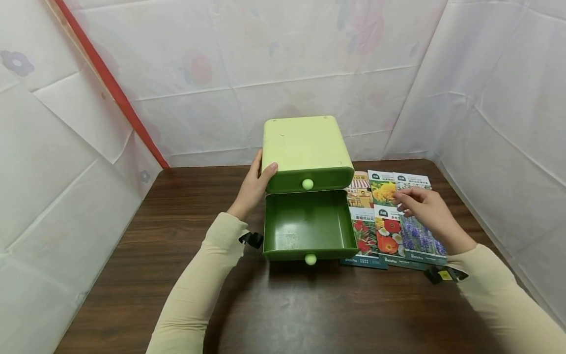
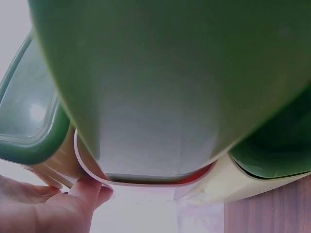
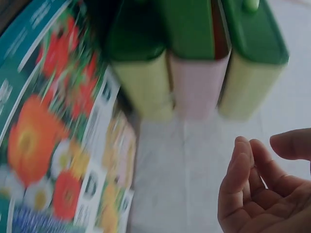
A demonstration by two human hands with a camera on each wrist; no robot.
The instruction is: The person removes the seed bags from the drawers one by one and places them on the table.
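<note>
A stacked drawer box (image 1: 305, 142) with a light yellow-green top stands on the table. Its middle drawer (image 1: 309, 226) is pulled out, showing a dark green inside. My left hand (image 1: 252, 189) rests against the left side of the box, thumb on the upper front edge. Fairly straight fingers (image 2: 43, 189) lie along that side in the left wrist view. My right hand (image 1: 424, 206) hovers over several seed packets (image 1: 389, 241) with flower pictures. Its fingers are loosely bent, and the right wrist view shows the thumb apart from them, nothing between.
The dark wooden table (image 1: 177, 216) runs to a white patterned sheet (image 1: 309, 59) behind and at both sides. A red strip (image 1: 110, 83) slants down at the left. The packets lie overlapping to the right of the box, one partly behind the drawer.
</note>
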